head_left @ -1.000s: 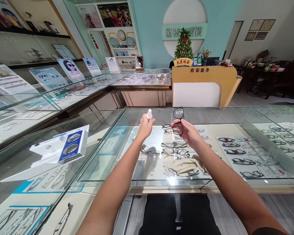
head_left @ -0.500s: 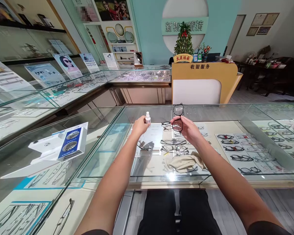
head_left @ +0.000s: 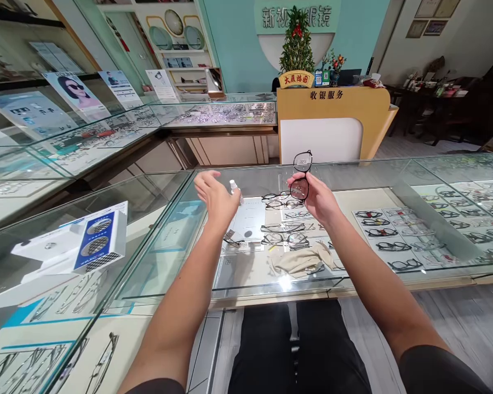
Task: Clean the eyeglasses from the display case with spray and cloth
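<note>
The left hand (head_left: 219, 200) spread open beside the bottle (head_left: 234, 187); the right hand (head_left: 319, 200) pinched the glasses (head_left: 303, 162) on end!

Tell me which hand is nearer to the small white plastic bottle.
Left. The left hand is immediately beside the bottle, contact unclear; the right hand is farther off to the right, holding black round-rimmed glasses.

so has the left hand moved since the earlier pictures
Yes, to the left: judged against the blue-and-white box, the left hand is now closer, with a narrower gap between the two than before.
</note>
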A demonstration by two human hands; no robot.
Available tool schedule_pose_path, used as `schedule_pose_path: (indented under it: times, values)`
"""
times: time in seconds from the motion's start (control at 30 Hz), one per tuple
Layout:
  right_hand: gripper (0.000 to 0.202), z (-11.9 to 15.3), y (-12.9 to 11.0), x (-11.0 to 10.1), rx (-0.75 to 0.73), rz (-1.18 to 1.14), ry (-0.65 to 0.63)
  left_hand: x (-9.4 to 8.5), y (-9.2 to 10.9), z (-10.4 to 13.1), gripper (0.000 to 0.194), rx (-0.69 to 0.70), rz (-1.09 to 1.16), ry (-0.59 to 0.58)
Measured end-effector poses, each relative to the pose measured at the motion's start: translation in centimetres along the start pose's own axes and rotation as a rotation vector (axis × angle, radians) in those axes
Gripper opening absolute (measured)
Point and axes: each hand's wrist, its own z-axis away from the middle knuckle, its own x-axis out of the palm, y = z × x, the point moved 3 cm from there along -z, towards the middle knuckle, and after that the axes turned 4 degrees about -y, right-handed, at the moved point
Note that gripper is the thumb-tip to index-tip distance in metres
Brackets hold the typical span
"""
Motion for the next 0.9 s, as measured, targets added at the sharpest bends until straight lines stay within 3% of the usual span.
schedule_pose_path:
  times: [0.07, 0.1, 0.17, 0.23, 0.33, 0.43, 0.53, 0.63, 0.73, 0.83, 0.9]
  values:
    - [0.026, -0.2, -0.6, -0.5, -0.03, -0.004, 0.023, -1.4, 3.1, 2.1, 0.041, 0.18, 0.116, 0.127]
    - [0.026, -0.3, -0.8, -0.7, -0.042, -0.002, 0.039, -1.7, 4.8, 3.4, 0.029, 0.321, 0.192, 0.077]
    - [0.027, -0.5, -1.2, -1.2, -0.059, 0.003, 0.07, -1.4, 8.2, 6.9, 0.009, 0.683, 0.351, -0.267]
    - [0.026, -0.6, -1.4, -1.4, -0.066, 0.004, 0.082, -0.7, 10.6, 10.9, 0.006, 0.98, 0.366, -0.595]
    - [0.025, -0.8, -1.4, -1.5, -0.057, 0.007, 0.087, 0.4, 11.9, 15.1, 0.017, 1.212, 0.277, -0.821]
    - [0.025, -0.8, -1.2, -1.3, -0.041, 0.021, 0.105, 1.3, 11.8, 16.6, 0.022, 1.274, 0.247, -0.942]
    - [0.026, -0.8, -1.2, -1.2, -0.04, 0.018, 0.102, 1.5, 11.6, 16.5, 0.025, 1.204, 0.315, -1.03]
    - [0.026, -0.8, -1.2, -1.1, -0.045, 0.013, 0.096, 0.9, 11.6, 15.4, 0.023, 0.99, 0.596, -1.119]
    - [0.026, -0.8, -1.1, -1.2, -0.046, 0.023, 0.099, 0.5, 11.0, 13.2, 0.016, 0.53, 0.913, -1.164]
    - [0.026, -0.8, -0.9, -1.3, -0.054, 0.018, 0.087, 0.6, 9.7, 11.1, 0.042, -0.002, 1.155, -1.285]
    - [0.028, -0.7, -0.8, -1.5, -0.054, 0.022, 0.082, 0.6, 9.0, 10.0, 0.052, -0.217, 1.285, -1.389]
